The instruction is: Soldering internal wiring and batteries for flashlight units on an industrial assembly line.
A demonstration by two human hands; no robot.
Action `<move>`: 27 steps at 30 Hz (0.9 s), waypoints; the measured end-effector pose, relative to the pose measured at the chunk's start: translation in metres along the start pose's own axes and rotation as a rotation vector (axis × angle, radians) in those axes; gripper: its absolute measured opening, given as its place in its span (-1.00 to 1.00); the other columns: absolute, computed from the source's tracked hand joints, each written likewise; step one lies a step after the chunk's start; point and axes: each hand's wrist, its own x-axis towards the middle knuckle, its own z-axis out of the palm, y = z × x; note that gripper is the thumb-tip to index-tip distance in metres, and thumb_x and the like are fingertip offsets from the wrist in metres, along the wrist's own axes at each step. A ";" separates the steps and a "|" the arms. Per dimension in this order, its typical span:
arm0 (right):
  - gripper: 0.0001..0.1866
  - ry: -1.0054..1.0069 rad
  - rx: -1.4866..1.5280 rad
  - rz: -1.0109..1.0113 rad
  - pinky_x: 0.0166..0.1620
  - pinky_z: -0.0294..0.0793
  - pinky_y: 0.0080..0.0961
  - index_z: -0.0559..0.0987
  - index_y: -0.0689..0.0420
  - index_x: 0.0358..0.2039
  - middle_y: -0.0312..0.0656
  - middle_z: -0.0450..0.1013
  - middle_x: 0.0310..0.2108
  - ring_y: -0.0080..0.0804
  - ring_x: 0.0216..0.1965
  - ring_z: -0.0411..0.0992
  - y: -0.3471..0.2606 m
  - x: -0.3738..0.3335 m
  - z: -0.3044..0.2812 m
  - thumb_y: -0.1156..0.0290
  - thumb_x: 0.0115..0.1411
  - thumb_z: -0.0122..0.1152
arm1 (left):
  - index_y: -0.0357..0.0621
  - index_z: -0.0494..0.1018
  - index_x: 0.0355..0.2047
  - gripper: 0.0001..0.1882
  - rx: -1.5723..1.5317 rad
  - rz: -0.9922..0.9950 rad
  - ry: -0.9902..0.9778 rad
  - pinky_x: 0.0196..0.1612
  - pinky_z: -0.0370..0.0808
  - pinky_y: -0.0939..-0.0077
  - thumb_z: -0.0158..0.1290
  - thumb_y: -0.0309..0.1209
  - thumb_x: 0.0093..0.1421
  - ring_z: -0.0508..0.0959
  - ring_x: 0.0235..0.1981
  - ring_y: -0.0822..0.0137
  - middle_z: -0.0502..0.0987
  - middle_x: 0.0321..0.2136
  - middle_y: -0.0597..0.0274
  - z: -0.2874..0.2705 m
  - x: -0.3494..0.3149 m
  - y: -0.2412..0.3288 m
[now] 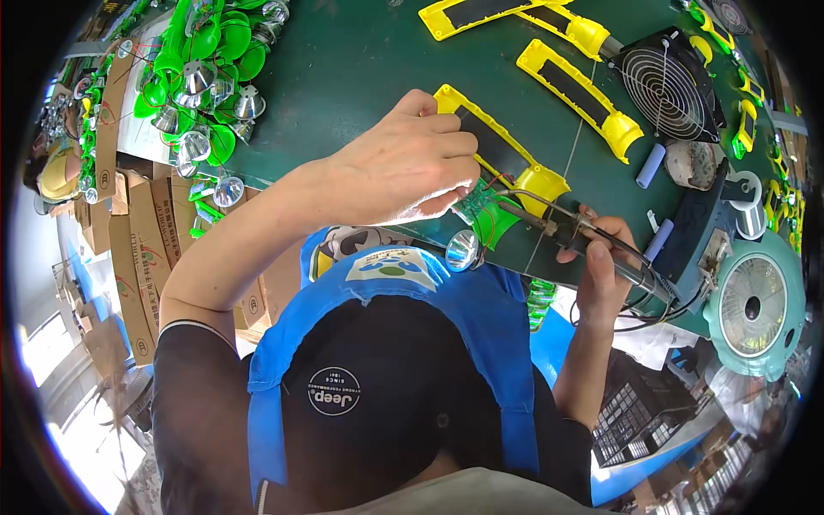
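Note:
My left hand [416, 163] is closed, its thumb and fingertips on the edge of a small green circuit board [472, 202]. The board sits at a green plastic lamp part [498, 225], with a silver reflector [462, 250] on thin wires beside it. A yellow casing with a dark panel [493, 144] lies on the table just beyond, partly behind this hand. My right hand [601, 262] grips a soldering iron [562, 225], its metal tip pointing left and close to the board. Whether the tip touches it I cannot tell.
Several more yellow casings [584, 99] lie on the green tabletop [343, 69]. A pile of green lamp parts with reflectors [202, 94] is at the left. A black fan [665, 86], a solder station [699, 227] and a round teal fan [754, 305] stand right. Cardboard boxes [142, 257] flank the left.

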 end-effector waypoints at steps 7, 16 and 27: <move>-0.56 0.069 0.127 -0.037 -0.24 0.52 -0.54 0.42 0.33 -0.21 -0.06 0.50 -0.36 -0.38 -0.46 0.53 -0.003 -0.005 -0.010 0.22 0.12 0.32 | -0.03 0.45 -0.46 -0.82 -0.042 -0.006 0.022 -0.07 0.28 0.28 0.23 -0.51 -0.05 0.45 -0.34 0.31 0.40 -0.45 0.33 -0.003 -0.001 0.004; -0.67 0.178 -0.189 -0.446 -0.18 0.43 -0.50 0.28 0.17 -0.05 -0.04 0.53 -0.36 -0.41 -0.35 0.48 -0.013 0.022 -0.003 0.30 0.30 0.12 | -0.08 0.48 -0.31 -0.68 0.044 -0.105 -0.078 -0.10 0.26 0.29 0.30 -0.39 -0.10 0.37 -0.14 0.15 0.36 -0.24 0.24 -0.018 0.052 -0.022; -0.54 0.130 -0.755 -0.600 -0.07 0.49 -0.24 0.42 0.12 -0.11 -0.01 0.50 -0.21 0.03 -0.12 0.48 0.016 0.089 -0.005 0.59 -0.03 0.39 | -0.03 0.36 0.00 -0.47 0.227 0.069 0.006 0.13 0.28 0.13 0.17 -0.17 0.03 0.40 -0.01 0.13 0.42 -0.10 0.12 -0.021 -0.031 -0.001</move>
